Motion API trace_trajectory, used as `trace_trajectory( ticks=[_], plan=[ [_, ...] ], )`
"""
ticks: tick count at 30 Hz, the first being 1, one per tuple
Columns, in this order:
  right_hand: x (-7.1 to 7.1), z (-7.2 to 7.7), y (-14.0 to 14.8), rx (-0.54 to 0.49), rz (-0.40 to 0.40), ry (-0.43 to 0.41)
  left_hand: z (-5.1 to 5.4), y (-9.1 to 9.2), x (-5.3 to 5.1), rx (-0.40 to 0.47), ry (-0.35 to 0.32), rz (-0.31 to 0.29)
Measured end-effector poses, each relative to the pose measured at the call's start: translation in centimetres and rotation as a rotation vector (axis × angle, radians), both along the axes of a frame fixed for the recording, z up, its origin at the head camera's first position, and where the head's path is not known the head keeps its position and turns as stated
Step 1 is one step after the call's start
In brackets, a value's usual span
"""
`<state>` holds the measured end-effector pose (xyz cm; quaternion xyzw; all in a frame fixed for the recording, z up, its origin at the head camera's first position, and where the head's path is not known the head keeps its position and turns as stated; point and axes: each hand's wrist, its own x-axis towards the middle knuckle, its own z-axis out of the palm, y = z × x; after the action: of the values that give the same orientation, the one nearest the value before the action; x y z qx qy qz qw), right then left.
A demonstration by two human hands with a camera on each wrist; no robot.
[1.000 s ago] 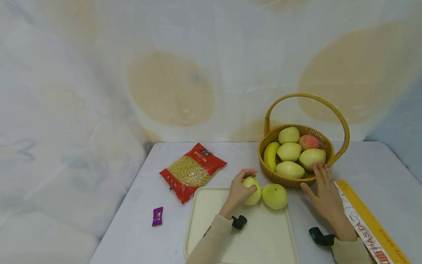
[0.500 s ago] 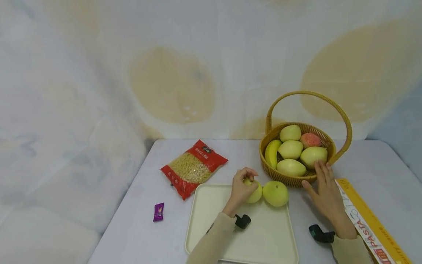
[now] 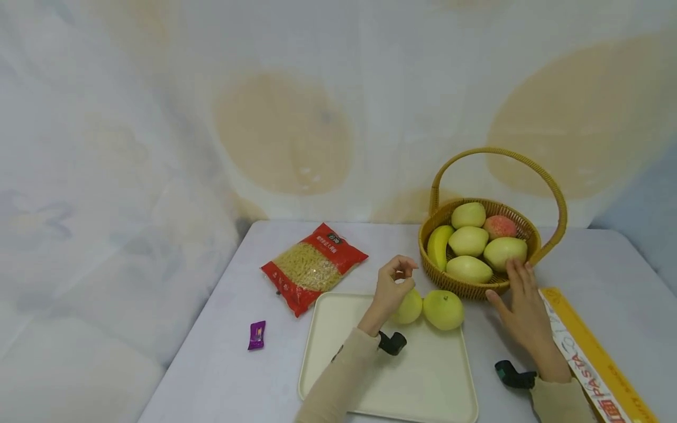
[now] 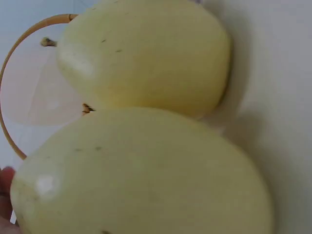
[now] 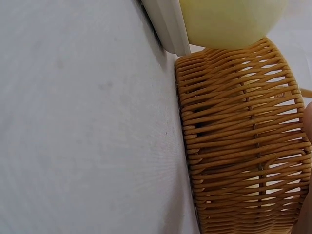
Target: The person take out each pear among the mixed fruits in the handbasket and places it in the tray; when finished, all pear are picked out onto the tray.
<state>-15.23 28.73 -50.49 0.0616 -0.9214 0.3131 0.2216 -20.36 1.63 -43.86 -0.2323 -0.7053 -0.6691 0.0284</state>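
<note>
Two yellow-green pears (image 3: pixel 443 309) lie side by side at the far edge of a cream tray (image 3: pixel 423 376). My left hand (image 3: pixel 390 291) hovers over the left pear (image 3: pixel 408 308), its fingers loosely bent near the fruit's top; in the left wrist view its fingers (image 4: pixel 7 195) show only at the edge, by the end of the nearer pear (image 4: pixel 141 180). My right hand (image 3: pixel 523 317), fingers extended, rests on the near right rim of a wicker basket (image 3: pixel 459 288). The basket holds several green pears (image 3: pixel 468 269), a banana (image 3: pixel 438 247) and a reddish fruit (image 3: pixel 499 227).
A red bag of pasta (image 3: pixel 314 268) lies behind the tray, to the left. A small purple packet (image 3: pixel 256 335) is at the table's left. Along the right forearm lies a long yellow and white pasta box (image 3: pixel 587 358). The basket's tall handle (image 3: pixel 547 176) arches above it.
My left hand has eased its grip on the left pear and risen slightly above it. The right hand stays at the basket rim. The head view has shifted a little.
</note>
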Motion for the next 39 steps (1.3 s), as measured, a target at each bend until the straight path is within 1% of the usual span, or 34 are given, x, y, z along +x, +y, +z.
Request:
trace_trajectory(
  ticks=[2, 5, 7, 9, 11, 14, 16, 17, 19, 21, 24, 28, 32, 35, 39],
  plan=[
    [0.1, -0.1, 0.0, -0.001, -0.002, 0.001, -0.2, 0.4, -1.0, -0.021, -0.030, -0.077],
    [0.1, 0.0, 0.0, -0.003, -0.004, 0.002, 0.5, 1.0, -2.1, -0.060, -0.049, -0.175],
    [0.0, 0.1, 0.0, -0.005, -0.004, 0.003, 1.3, 1.5, -2.8, -0.090, -0.045, -0.248],
    [0.0, 0.2, 0.0, -0.004, -0.006, 0.002, 2.3, 2.1, -3.6, -0.121, -0.038, -0.333],
    [-0.1, 0.3, 0.0, 0.001, -0.011, 0.005, 3.4, 2.8, -4.4, -0.152, -0.041, -0.433],
    [-0.2, 0.3, 0.1, 0.004, -0.017, 0.008, 4.8, 3.7, -5.6, -0.183, -0.075, -0.575],
    [-0.2, 0.3, 0.1, 0.004, -0.019, 0.010, 5.4, 4.4, -6.4, -0.196, -0.107, -0.641],
    [-0.2, 0.3, 0.1, 0.003, -0.020, 0.012, 5.7, 4.8, -6.7, -0.200, -0.120, -0.660],
    [-0.2, 0.2, 0.2, 0.001, -0.021, 0.015, 6.1, 5.5, -7.3, -0.205, -0.142, -0.670],
    [-0.2, 0.1, 0.2, 0.002, -0.020, 0.018, 6.3, 6.2, -7.7, -0.205, -0.156, -0.656],
    [-0.1, 0.0, 0.2, 0.006, -0.024, 0.022, 6.6, 7.3, -7.9, -0.202, -0.190, -0.631],
    [-0.1, 0.1, 0.3, 0.007, -0.032, 0.026, 6.8, 9.2, -8.2, -0.207, -0.266, -0.639],
    [-0.1, 0.0, 0.2, 0.006, -0.030, 0.034, 6.6, 10.9, -8.6, -0.235, -0.331, -0.648],
    [0.0, -0.2, 0.1, 0.007, -0.031, 0.039, 6.3, 11.8, -9.0, -0.250, -0.372, -0.630],
    [0.1, -0.4, -0.1, 0.008, -0.037, 0.047, 5.5, 12.4, -9.2, -0.261, -0.419, -0.598]
  ],
)
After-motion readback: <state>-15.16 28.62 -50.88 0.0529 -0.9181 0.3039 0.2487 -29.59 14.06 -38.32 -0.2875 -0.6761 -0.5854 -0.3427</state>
